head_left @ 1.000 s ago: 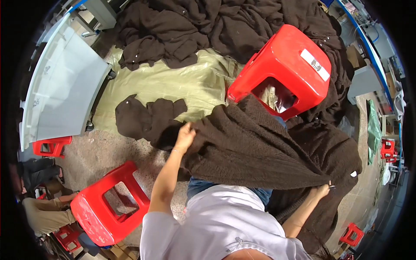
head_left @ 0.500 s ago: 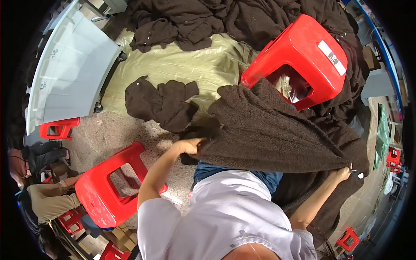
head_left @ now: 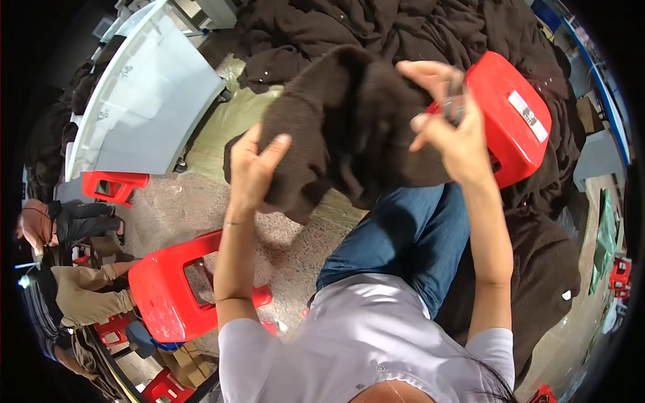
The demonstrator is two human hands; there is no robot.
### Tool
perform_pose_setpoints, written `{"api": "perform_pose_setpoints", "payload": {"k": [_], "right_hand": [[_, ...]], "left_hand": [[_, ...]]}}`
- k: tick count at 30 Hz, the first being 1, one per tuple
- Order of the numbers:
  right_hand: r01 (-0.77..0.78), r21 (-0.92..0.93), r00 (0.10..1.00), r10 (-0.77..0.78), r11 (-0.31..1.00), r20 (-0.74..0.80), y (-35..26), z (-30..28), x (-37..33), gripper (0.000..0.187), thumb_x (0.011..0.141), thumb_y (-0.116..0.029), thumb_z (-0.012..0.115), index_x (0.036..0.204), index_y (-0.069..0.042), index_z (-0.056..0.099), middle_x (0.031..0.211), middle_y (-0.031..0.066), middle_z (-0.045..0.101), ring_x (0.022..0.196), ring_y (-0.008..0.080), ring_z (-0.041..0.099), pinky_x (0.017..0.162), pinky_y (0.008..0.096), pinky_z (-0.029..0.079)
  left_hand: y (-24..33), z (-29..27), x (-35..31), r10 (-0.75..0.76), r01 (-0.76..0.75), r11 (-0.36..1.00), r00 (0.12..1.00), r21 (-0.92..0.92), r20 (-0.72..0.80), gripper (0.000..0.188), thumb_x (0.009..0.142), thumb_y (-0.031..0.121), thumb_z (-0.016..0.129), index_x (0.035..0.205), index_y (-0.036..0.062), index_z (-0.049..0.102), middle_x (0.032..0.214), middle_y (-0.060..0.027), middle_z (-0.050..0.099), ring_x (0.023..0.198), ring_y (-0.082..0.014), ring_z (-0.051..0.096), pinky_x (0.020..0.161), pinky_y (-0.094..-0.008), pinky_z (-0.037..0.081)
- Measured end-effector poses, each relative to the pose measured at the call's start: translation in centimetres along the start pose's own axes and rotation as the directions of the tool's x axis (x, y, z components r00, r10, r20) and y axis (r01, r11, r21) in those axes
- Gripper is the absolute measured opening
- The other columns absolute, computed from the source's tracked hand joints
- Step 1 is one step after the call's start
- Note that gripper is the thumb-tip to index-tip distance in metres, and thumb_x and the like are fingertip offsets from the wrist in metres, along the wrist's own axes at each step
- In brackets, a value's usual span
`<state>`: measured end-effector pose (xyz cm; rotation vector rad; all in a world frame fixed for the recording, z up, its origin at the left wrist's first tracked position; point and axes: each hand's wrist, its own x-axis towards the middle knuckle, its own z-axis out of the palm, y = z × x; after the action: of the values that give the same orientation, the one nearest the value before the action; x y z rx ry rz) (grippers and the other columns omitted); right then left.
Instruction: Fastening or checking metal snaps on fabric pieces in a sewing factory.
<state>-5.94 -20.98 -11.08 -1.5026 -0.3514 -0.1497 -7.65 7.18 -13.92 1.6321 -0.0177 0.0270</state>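
Note:
A dark brown knitted garment is held up in front of me, above my knees. My left hand grips its left edge, thumb on top and the other fingers partly hidden by cloth. At the garment's right side is my right hand, blurred by motion, with the thumb and index finger apart. Small metal thread snips sit in that hand against the curled fingers. The right fingertips are near the cloth; whether they touch it I cannot tell.
Piles of brown garments lie at the back, and more brown cloth lies at my right. A red stool stands at the right, another red stool at the left. A grey wheeled bin is at the far left, near yellow sheeting.
The large brown cloth across my lap has gone down to my right. Both hands have moved up and forward, and the left now holds another brown garment up.

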Motion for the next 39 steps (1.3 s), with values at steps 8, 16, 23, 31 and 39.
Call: {"api": "perform_pose_setpoints", "payload": {"k": [8, 16, 23, 31, 39], "right_hand": [[-0.181, -0.322, 0.967, 0.228, 0.929, 0.117, 2.2, -1.0, -5.6, 0.053, 0.062, -0.004, 0.081, 0.112, 0.003, 0.063, 0.106, 0.0065, 0.063, 0.106, 0.0183, 0.059, 0.095, 0.0326, 0.045], [-0.400, 0.014, 0.407, 0.191, 0.916, -0.893, 9.8, -20.6, -24.6, 0.022, 0.087, 0.002, 0.055, 0.108, -0.005, 0.059, 0.079, 0.0000, 0.058, 0.055, 0.0064, 0.049, 0.047, 0.0221, 0.042], [-0.679, 0.116, 0.243, 0.371, 0.725, -0.896, 14.7, -18.5, -28.0, 0.023, 0.092, -0.001, 0.055, 0.114, -0.004, 0.058, 0.092, 0.0018, 0.059, 0.060, 0.0082, 0.052, 0.047, 0.0236, 0.044], [-0.112, -0.737, 0.916, -0.218, 0.667, -0.336, 8.9, -4.8, -19.2, 0.040, 0.081, -0.015, 0.075, 0.116, -0.005, 0.059, 0.122, 0.0130, 0.058, 0.093, 0.0239, 0.066, 0.074, 0.0307, 0.055], [-0.078, -0.834, 0.992, -0.041, 0.546, -0.120, 13.3, -1.9, -14.7, 0.027, 0.072, 0.004, 0.064, 0.096, -0.007, 0.062, 0.090, 0.0095, 0.058, 0.069, 0.0314, 0.063, 0.056, 0.0398, 0.052]], "left_hand": [[-0.1, 10.7, -3.4, 0.186, -0.171, 0.981, 0.965, -0.095, 0.185, 0.018, 0.084, 0.009, 0.074, 0.091, 0.0007, 0.060, 0.085, 0.0010, 0.062, 0.079, -0.0047, 0.053, 0.069, -0.0240, 0.047], [-9.2, 13.3, -6.6, 0.090, -0.356, 0.883, 0.768, 0.305, 0.634, 0.014, 0.082, 0.016, 0.073, 0.092, 0.0068, 0.067, 0.092, -0.0063, 0.067, 0.066, -0.0214, 0.063, 0.060, -0.0307, 0.051], [-19.6, 12.1, 0.1, -0.291, 0.214, 0.956, 0.591, 0.201, 0.753, 0.082, 0.078, 0.011, 0.077, 0.147, 0.0143, 0.034, 0.156, -0.0149, 0.025, 0.145, -0.0310, 0.023, 0.116, -0.0415, 0.025], [-23.2, 12.1, -3.3, -0.324, 0.278, 0.946, 0.820, 0.167, 0.471, 0.044, 0.089, 0.016, 0.070, 0.127, 0.0019, 0.053, 0.124, -0.0071, 0.056, 0.118, -0.0186, 0.051, 0.103, -0.0317, 0.038], [-24.8, 11.5, -4.1, -0.115, 0.068, 0.991, 0.874, 0.115, 0.471, 0.058, 0.076, -0.007, 0.060, 0.131, 0.0046, 0.048, 0.122, -0.0079, 0.057, 0.117, -0.0207, 0.053, 0.100, -0.0311, 0.040]]}}
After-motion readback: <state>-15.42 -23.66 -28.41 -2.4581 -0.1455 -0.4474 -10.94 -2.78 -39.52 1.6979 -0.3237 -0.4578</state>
